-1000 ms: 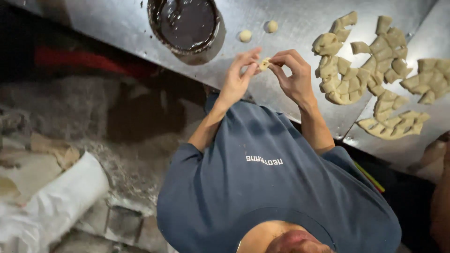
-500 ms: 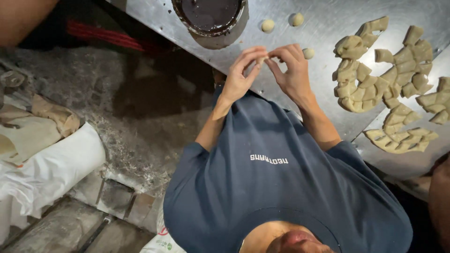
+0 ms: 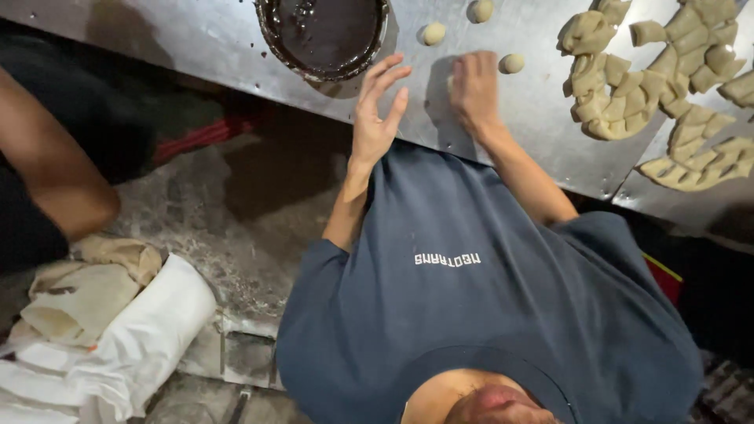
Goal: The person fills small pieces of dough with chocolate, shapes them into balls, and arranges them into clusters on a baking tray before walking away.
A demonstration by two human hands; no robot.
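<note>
My left hand (image 3: 377,110) hovers open with fingers spread over the front edge of the steel table (image 3: 196,39), just right of a round bowl (image 3: 271,35) of dark liquid. My right hand (image 3: 473,90) lies palm down on the table with fingers together, pressing on a small pale dough piece (image 3: 450,79) of which only a sliver shows at its left edge. Three small dough balls lie around it: one (image 3: 433,33) beyond my left hand, one (image 3: 481,9) at the top edge, one (image 3: 512,63) touching distance right of my right hand.
A heap of cut pale dough strips (image 3: 628,86) covers the table's right part. Another person's bare arm (image 3: 47,173) reaches in at the left. Crumpled cloth and a white sack (image 3: 133,330) lie on the rough floor below left.
My hands were together above the table, pinching a small dough piece. They have parted: the right went down flat onto the table with it, the left opened and drew aside.
</note>
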